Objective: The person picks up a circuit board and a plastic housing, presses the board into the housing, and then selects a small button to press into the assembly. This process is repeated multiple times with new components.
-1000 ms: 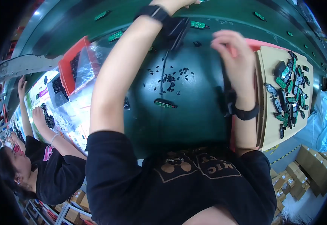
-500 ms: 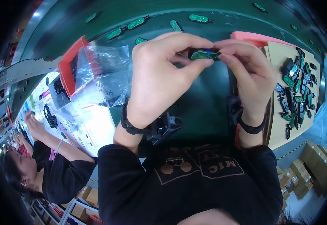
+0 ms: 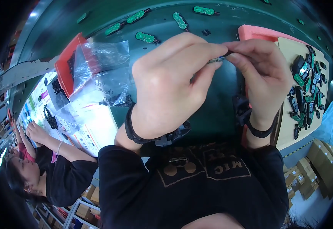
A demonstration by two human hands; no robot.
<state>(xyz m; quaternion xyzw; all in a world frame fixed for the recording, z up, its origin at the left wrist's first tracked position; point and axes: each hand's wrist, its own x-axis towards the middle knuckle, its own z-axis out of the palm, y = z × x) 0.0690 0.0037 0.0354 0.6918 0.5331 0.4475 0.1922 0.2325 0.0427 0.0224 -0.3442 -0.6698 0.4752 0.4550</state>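
Both hands meet in the upper centre of the frame, fingers curled, thumb and forefinger of each pinching the same thing. Between the fingertips of the left hand [image 3: 170, 78] and the right hand [image 3: 267, 65] is a small, slim dark piece with a glint along its edge [image 3: 217, 59], seen almost edge-on and mostly hidden by the fingers. Beneath them lies a smooth dark-green work surface [image 3: 220, 105]. Along the top of the frame, several elongated green circuit boards [image 3: 145, 37] lie apart from the hands. At the right, a beige cardboard sheet [image 3: 288, 49] carries a heap of black-and-green parts [image 3: 307, 93], with a salmon-pink slab [image 3: 258, 33] along its upper edge. Left of the left hand, a clear crinkled plastic bag [image 3: 115, 53] partly overlaps a tilted red-orange plastic bin [image 3: 63, 65] containing small black pieces. At the far left edge, a co-worker's hand [image 3: 36, 132] is near a cluster of small black parts [image 3: 51, 117].
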